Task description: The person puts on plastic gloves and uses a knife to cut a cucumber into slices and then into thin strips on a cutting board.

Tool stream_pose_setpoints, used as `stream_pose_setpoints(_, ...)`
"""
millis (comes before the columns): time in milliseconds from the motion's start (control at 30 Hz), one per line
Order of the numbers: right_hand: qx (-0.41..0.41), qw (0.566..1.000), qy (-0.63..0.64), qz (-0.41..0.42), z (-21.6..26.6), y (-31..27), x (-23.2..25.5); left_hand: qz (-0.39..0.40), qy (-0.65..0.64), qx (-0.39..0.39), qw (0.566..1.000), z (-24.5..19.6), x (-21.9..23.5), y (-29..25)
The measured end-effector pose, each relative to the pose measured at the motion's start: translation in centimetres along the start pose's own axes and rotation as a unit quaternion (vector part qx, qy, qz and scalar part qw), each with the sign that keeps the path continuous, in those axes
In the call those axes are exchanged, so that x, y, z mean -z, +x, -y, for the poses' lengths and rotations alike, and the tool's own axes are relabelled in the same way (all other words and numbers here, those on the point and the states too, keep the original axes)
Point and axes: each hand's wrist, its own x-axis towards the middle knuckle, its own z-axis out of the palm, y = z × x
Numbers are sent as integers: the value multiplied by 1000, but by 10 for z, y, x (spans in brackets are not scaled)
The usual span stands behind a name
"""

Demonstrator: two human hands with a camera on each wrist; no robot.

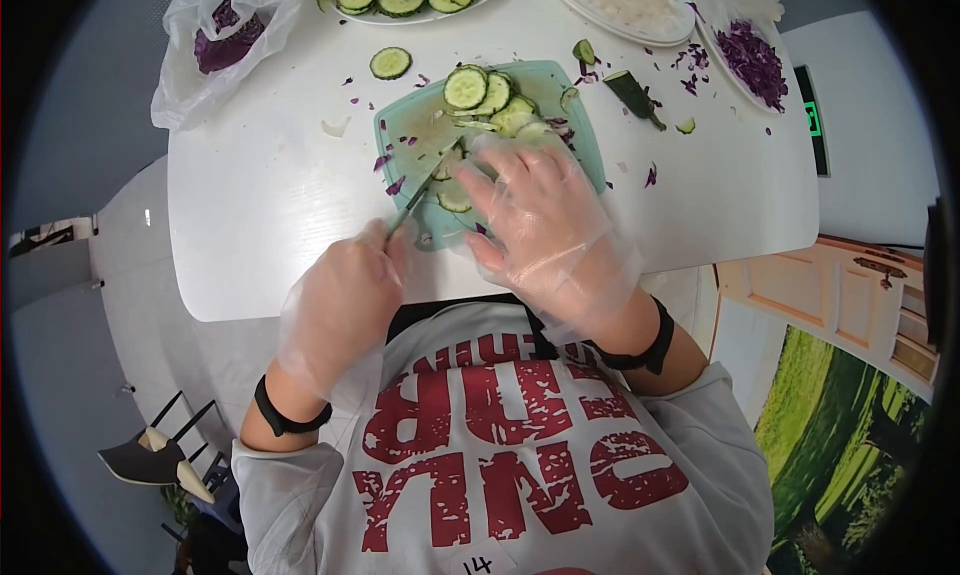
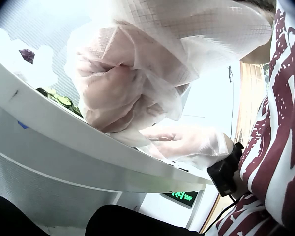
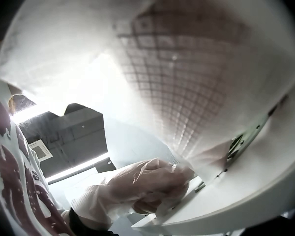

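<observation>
My left hand (image 1: 345,290), in a clear plastic glove, grips the handle of a knife (image 1: 425,182). Its narrow blade points away over a pale green cutting board (image 1: 397,140), across cut cucumber. In the left wrist view that hand (image 2: 115,93) is curled, and the knife hardly shows. The right hand (image 1: 540,210), gloved too, lies spread over the board, its fingertips on cucumber pieces and its thumb apart nearer the edge. A thin cucumber slice (image 1: 454,197) lies between blade and right hand. More cucumber slices (image 1: 480,90) overlap along the board's far side.
A plate of cucumber slices (image 1: 400,5) stands at the back, beside a plate of pale shreds (image 1: 625,0). Shredded purple cabbage (image 1: 752,63) fills a plate at right. A plastic bag (image 1: 185,85) holds cabbage at left. A cucumber end (image 1: 632,97) and scraps lie right of the board.
</observation>
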Motion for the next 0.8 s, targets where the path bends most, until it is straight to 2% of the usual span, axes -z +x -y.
stream_pose_setpoints(67, -1, 1000, -18, 1, 0, 1, -1, -27, 29, -56, 998, -5, -1, 3)
stream_pose_setpoints(200, -12, 1000, -15, 7, 1, 1, 1, -28, 60, -33, 997, 1, -6, 7)
stream_pose_setpoints(300, 4, 1000, -10, -13, -3, -1, 0, -57, 77, -29, 995, 13, -4, 0)
stream_pose_setpoints(367, -3, 1000, 14, -26, -4, -1, 2, -113, 81, -69, 988, 21, -1, -2)
stream_pose_setpoints(400, -2, 1000, 14, -26, -5, 0, 4, -114, 81, -68, 988, 20, 1, -4)
stream_pose_setpoints(500, -33, 998, 2, -60, -6, 3, 15, -141, 63, -24, 988, 14, 10, -10)
stream_pose_setpoints(600, -35, 994, 10, -102, -7, 8, 22, -165, 54, -64, 983, 15, 9, -8)
stream_pose_setpoints(667, 42, 994, 0, -103, -8, 14, 18, -193, 64, -119, 972, 14, 7, -6)
stream_pose_setpoints(800, 91, 994, 5, -59, -9, 18, 15, -212, 71, -150, 963, 8, 12, -4)
